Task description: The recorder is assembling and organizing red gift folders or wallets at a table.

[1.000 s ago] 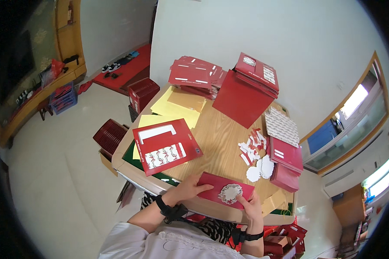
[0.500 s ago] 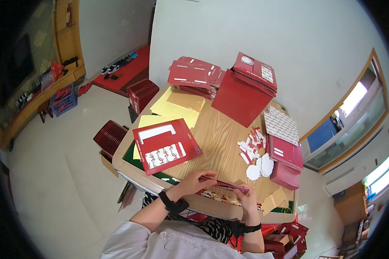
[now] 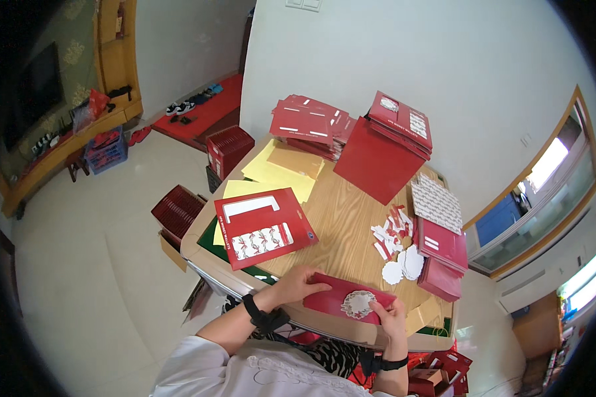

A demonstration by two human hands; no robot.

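Note:
A long red paper envelope (image 3: 327,295) is held up at the table's near edge, its front tilted toward me. On that front sits a round white label with a scalloped, patterned rim (image 3: 359,304). My left hand (image 3: 298,284) pinches the envelope's left end, thumb on top. At the other end my right hand (image 3: 392,317) grips it, with the thumb close to the label. Beyond them on the left lies a large red cardboard sleeve (image 3: 303,233) with a cut-out window and a patterned white panel. White scalloped paper labels (image 3: 412,263) rest to the right.
Red and white paper strips (image 3: 391,231) lie beside stacked red envelopes (image 3: 440,278) and a white patterned stack (image 3: 436,206). Yellow sheets (image 3: 235,188), a pile of red sleeves (image 3: 301,122) and a tall red stack (image 3: 381,162) stand farther back. Filled boxes (image 3: 179,210) flank the table's left side.
The envelope, seen nearly edge-on before, is now turned with its labelled front toward me. Both hands still hold its ends. The whole view has shifted slightly.

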